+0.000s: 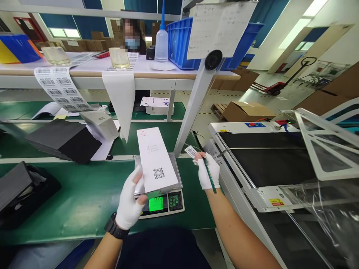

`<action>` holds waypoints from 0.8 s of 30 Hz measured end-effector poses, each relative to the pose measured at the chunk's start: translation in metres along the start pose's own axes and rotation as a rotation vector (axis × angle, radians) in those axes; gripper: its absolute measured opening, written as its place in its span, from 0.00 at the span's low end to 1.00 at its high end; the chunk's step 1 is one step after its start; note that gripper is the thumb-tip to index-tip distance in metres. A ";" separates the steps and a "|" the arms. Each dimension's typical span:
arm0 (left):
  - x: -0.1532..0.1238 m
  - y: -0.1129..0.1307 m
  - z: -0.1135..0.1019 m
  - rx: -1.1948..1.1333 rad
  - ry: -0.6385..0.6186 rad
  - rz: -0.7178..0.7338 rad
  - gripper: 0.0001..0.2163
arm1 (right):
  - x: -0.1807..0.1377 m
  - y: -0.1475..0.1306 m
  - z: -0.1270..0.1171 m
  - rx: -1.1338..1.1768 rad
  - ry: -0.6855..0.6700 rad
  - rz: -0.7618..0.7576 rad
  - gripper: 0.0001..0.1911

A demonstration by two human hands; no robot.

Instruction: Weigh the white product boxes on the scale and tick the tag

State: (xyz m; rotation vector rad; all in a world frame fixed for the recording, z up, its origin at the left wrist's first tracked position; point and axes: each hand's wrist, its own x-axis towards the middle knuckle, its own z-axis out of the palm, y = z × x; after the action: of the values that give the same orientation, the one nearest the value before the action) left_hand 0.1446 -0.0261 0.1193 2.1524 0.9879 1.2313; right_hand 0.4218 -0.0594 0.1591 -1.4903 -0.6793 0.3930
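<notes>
My left hand (129, 203), in a white glove, grips the near left edge of a long white box (155, 158) with a QR code on it. The box is tilted over the steel pan of a digital scale (161, 201) whose green display is lit. My right hand (207, 170), also gloved, pinches a small barcode label (191, 151) between thumb and fingertips. A green pencil (209, 175) is tucked in the same hand. The label hangs just right of the box.
Black boxes (63, 140) and a black pouch (19, 190) lie on the green belts at left. A strip of barcode labels (60, 87) hangs from the shelf above. A machine with a black conveyor (269, 160) stands at right. Another person (133, 37) works behind the shelf.
</notes>
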 end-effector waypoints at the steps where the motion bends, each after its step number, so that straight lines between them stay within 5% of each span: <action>1: -0.006 -0.008 -0.002 -0.035 0.044 -0.115 0.31 | -0.001 0.002 -0.005 -0.006 0.007 0.002 0.18; 4: -0.036 -0.048 -0.004 0.050 0.144 -0.543 0.30 | -0.002 0.010 -0.016 -0.020 0.039 0.024 0.19; 8: -0.109 -0.112 0.005 0.183 -0.047 -1.022 0.29 | -0.004 0.019 -0.024 -0.066 0.042 0.045 0.20; 14: -0.190 -0.151 0.014 0.303 -0.184 -0.954 0.26 | -0.002 0.023 -0.021 -0.073 0.046 0.065 0.21; 24: -0.189 -0.159 0.010 0.360 -0.196 -0.951 0.23 | 0.003 0.031 -0.004 -0.131 -0.052 -0.004 0.25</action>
State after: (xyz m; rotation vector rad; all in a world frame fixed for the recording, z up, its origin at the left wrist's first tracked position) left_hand 0.0326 -0.0721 -0.0964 1.5879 1.9164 0.3918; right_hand 0.4322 -0.0587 0.1291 -1.6071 -0.7613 0.3920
